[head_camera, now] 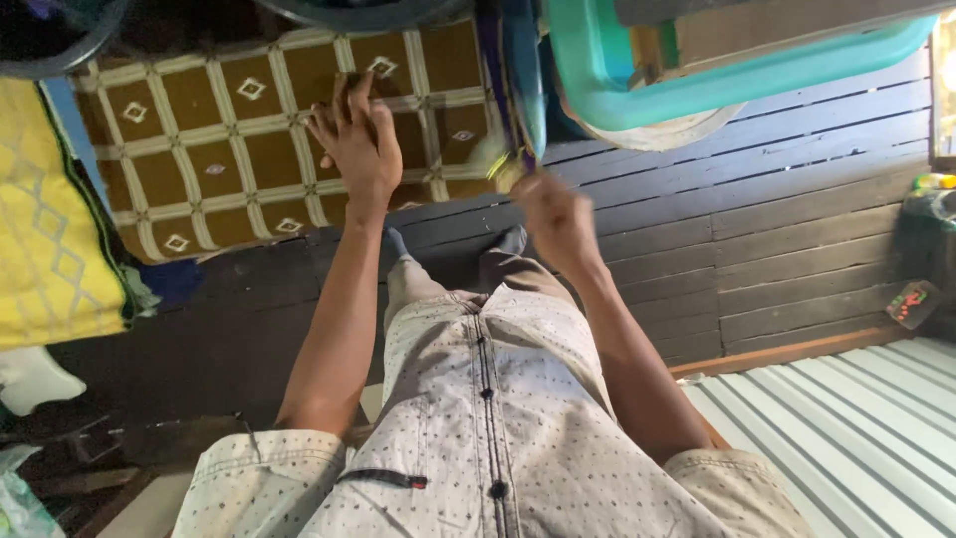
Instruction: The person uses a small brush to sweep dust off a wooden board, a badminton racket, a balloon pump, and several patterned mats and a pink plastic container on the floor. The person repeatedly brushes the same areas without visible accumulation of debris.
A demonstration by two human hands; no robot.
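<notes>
I look straight down my own front, over a pale dotted shirt and my feet on dark floor planks. My left hand lies flat, fingers together, on a brown mat with a cream grid and diamond pattern. My right hand is blurred in motion beside the mat's right edge. It seems closed around a small pale yellowish object, which is too blurred to identify. A dark blue fabric edge hangs right above that hand.
A turquoise plastic tub sits at the top right over a white round rim. A yellow patterned cloth lies at the left. Corrugated metal sheeting fills the lower right behind a wooden edge.
</notes>
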